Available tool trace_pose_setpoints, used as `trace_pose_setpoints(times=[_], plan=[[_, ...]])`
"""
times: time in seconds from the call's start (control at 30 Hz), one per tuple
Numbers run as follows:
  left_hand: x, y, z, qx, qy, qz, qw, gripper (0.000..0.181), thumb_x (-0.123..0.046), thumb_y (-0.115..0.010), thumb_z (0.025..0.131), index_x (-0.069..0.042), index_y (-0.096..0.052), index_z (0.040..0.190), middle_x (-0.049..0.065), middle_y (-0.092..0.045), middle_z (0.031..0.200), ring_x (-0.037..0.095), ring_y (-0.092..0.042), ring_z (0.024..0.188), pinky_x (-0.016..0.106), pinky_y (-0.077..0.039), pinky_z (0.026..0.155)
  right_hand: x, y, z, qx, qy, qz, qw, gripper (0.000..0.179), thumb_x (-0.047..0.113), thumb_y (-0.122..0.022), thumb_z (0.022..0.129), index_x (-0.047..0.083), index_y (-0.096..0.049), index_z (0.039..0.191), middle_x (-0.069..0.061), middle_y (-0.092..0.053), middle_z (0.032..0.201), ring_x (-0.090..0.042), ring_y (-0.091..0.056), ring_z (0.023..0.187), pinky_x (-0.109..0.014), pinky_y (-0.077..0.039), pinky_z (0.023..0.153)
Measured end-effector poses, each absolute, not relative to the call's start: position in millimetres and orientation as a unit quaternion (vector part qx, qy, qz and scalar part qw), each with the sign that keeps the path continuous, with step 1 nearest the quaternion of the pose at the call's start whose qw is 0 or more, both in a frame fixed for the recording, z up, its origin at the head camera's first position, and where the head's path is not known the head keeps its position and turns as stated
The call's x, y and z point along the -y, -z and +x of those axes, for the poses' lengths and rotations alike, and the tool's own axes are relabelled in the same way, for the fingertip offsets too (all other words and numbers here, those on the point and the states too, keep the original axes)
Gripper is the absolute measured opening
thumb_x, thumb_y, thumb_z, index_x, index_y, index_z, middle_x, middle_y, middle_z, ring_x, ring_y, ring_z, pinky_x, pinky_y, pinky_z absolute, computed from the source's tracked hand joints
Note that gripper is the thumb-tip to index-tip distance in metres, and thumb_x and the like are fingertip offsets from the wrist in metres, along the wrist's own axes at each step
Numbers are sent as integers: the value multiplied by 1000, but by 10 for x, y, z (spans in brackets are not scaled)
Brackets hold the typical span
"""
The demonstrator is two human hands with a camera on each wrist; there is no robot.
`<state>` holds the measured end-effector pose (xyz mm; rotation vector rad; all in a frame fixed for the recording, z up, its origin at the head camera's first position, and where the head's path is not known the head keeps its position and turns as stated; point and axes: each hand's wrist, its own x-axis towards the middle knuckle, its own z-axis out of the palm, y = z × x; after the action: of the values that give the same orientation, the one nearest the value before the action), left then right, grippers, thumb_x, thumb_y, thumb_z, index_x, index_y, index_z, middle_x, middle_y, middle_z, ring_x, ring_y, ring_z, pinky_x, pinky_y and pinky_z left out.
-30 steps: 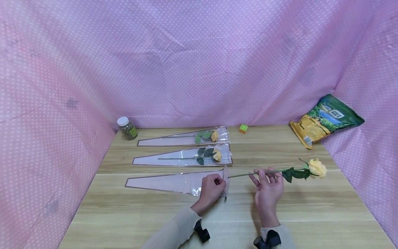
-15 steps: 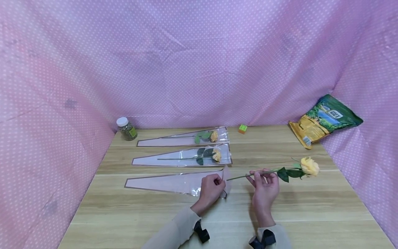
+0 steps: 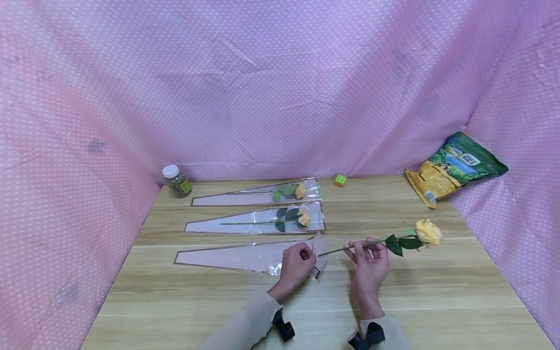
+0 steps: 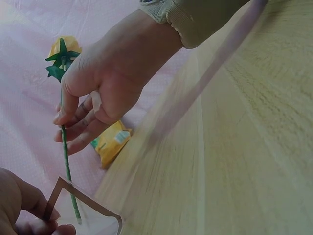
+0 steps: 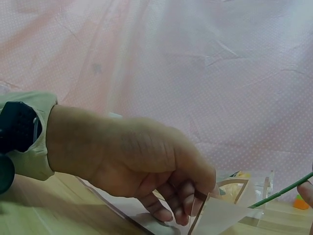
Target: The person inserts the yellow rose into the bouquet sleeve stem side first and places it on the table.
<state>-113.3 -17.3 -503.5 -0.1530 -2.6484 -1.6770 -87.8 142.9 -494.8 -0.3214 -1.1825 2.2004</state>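
My left hand pinches the edge of the wide mouth of a clear flower sleeve with a brown border, nearest of three on the table. The mouth is lifted and spread, as the left wrist view also shows. My right hand holds the green stem of a yellow rose between thumb and fingers, its bloom to the right and its dark leaves beside the hand. The stem's cut end is right at the sleeve mouth, overlapping its film in the left wrist view.
Behind lie two more sleeves, a middle one and a far one, each with a rose inside. A white-lidded jar stands back left. A small green and orange block and a green and yellow bag are farther right.
My right hand has moved left and slightly down with the rose, bringing the stem's end to the sleeve mouth. The left hand has stayed on the sleeve's edge, whose flap spreads further right.
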Motion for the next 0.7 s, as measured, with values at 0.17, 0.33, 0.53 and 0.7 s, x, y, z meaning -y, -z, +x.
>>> trace_pose_setpoints(times=[0.17, 0.33, 0.53, 0.7], plan=[[174, 5041, -1130, 840, 540, -46, 0, 10, -2, -69, 80, -6, -64, 71, 0, -59, 61, 1, -46, 56, 16, -40, 55, -1413, 4956, -862, 463, -825, -133, 296, 24, -9, -65, 89, 3, -54, 106, -3, -63, 89, -14, -73, 78, -32, -61, 71], [162, 5027, -1120, 839, 542, -45, 0, 10, -1, -69, 80, -5, -65, 73, 1, -61, 62, 0, -47, 56, 16, -41, 55, -1394, 4972, -855, 477, -817, -151, 287, 24, -4, -67, 90, 4, -52, 108, -4, -62, 91, -13, -73, 80, -31, -61, 72], [137, 4987, -1119, 837, 544, -57, 6, 10, 0, -69, 81, -5, -65, 74, 2, -63, 64, -2, -47, 57, 15, -42, 56, -1364, 5016, -875, 476, -817, -171, 276, 28, -3, -68, 89, 1, -51, 111, -5, -62, 91, -13, -72, 80, -32, -62, 73], [115, 4967, -1123, 841, 538, -62, 5, 10, 1, -68, 80, -6, -65, 73, 2, -62, 63, -1, -47, 57, 16, -42, 57, -1319, 5041, -892, 463, -824, -189, 267, 27, -2, -68, 89, 2, -52, 110, -4, -63, 88, -14, -72, 78, -33, -62, 71]])
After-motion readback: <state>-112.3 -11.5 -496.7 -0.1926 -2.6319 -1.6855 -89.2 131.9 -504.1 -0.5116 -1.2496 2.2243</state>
